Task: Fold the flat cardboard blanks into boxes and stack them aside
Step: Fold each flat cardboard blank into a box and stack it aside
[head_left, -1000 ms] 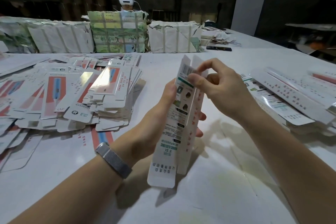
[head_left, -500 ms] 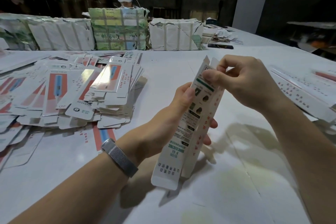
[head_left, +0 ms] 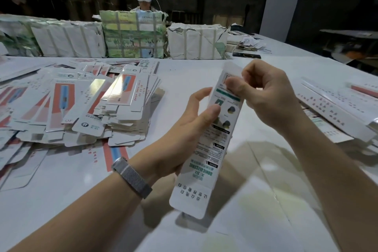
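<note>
Left hand: gripping the long box blank mid-length — thumb pressing its printed face.
Right hand: fingers curling, pinching the blank's far end.

Bright glossy table, dark background, wide-angle bending, slight blur.

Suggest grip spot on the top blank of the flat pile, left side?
Take the top blank by its rounded near tab, coming from the front right. That end overhangs the flat pile, so fingers can slip beneath; its far end lies flush.
</note>
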Demonstrator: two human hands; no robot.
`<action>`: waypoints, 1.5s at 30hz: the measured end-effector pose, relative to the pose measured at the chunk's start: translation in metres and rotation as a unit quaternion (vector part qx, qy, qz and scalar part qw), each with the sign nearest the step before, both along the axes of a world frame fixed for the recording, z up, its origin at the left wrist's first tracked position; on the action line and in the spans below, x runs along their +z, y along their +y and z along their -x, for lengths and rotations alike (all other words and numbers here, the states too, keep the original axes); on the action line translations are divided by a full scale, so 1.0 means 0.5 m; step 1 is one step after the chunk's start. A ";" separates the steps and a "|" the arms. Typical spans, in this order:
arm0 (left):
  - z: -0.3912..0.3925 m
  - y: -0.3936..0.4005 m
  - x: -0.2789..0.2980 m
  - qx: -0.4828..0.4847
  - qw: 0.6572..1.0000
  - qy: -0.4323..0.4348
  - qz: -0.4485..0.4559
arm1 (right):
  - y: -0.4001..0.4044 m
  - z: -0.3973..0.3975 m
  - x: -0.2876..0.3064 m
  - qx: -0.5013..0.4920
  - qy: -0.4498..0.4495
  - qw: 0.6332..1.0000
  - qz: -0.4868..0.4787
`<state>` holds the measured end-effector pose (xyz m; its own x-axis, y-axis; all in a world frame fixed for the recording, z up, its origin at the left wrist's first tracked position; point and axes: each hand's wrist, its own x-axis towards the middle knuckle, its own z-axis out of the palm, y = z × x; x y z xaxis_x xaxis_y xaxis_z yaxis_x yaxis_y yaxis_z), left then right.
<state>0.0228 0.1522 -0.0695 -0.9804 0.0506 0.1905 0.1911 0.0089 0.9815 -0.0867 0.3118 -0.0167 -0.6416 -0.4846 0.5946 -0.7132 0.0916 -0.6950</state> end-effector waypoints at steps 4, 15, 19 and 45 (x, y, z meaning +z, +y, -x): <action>0.003 0.003 0.004 0.000 0.998 0.017 -0.059 | -0.014 -0.009 -0.007 0.024 -0.018 1.000 0.000; 0.014 0.018 0.010 0.037 0.997 0.060 -0.014 | -0.037 -0.035 -0.025 0.087 -0.160 0.981 0.063; 0.008 0.004 0.014 0.082 0.992 0.093 -0.008 | -0.046 -0.044 -0.029 0.128 -0.173 0.974 0.069; 0.015 -0.005 0.017 0.122 0.987 0.100 -0.040 | -0.063 -0.045 -0.044 0.131 -0.205 0.969 0.050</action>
